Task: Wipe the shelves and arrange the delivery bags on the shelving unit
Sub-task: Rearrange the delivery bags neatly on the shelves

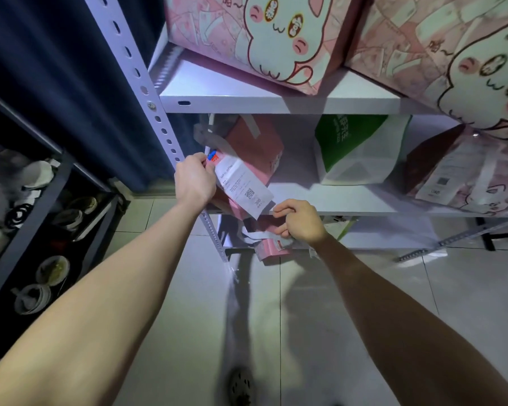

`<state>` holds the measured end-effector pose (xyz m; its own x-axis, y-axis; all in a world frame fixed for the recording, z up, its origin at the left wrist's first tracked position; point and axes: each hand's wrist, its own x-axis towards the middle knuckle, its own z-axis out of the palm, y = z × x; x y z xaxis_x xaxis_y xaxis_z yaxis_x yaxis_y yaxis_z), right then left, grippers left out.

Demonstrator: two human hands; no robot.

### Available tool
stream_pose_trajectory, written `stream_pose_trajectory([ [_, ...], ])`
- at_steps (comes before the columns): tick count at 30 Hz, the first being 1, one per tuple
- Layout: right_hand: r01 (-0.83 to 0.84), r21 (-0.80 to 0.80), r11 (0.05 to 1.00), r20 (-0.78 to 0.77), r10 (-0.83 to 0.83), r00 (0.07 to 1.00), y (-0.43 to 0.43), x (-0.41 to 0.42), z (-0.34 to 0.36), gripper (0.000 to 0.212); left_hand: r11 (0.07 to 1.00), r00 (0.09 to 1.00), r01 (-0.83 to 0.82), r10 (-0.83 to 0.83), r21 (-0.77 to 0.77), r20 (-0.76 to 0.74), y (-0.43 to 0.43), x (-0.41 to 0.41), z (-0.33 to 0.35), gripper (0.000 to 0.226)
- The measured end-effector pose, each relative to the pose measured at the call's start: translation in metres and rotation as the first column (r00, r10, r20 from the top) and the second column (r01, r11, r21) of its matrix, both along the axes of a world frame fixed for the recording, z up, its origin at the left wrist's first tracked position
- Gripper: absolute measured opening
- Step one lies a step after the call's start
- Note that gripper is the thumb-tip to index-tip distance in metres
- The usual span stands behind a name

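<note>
Matt white painted metal shelf (276, 102); beneath it, pink paper bag (252, 159) with thin printed paper receipt (241, 186); glossy floor tiles (349, 303).

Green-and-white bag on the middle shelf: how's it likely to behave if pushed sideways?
Green-and-white bag looks soft and creased and stands tilted, so it would probably buckle or tip rather than slide. Its thin folded sides suggest it is light, but the contents are hidden.

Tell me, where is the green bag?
The green bag stands on the middle shelf, right of centre in the head view, between the pink bag and a dark red bag.
</note>
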<state>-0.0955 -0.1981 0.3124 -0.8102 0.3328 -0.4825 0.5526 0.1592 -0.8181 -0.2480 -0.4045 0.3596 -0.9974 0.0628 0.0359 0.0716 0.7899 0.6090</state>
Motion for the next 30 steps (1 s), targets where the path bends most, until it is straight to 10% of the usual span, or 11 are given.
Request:
stream_pose_trajectory([
  [22, -0.073, 0.144, 0.987, 0.150, 0.051, 0.987, 0.029, 0.076, -0.060, 0.021, 0.976, 0.990, 0.022, 0.009, 0.217, -0.142, -0.008, 0.081, -0.059, 0.045],
  [30, -0.181, 0.120, 0.976, 0.232, 0.150, 0.961, 0.054, 0.119, -0.144, 0.030, 0.997, 0.936, 0.039, -0.057, 0.060, 0.346, 0.019, 0.165, -0.192, 0.018],
])
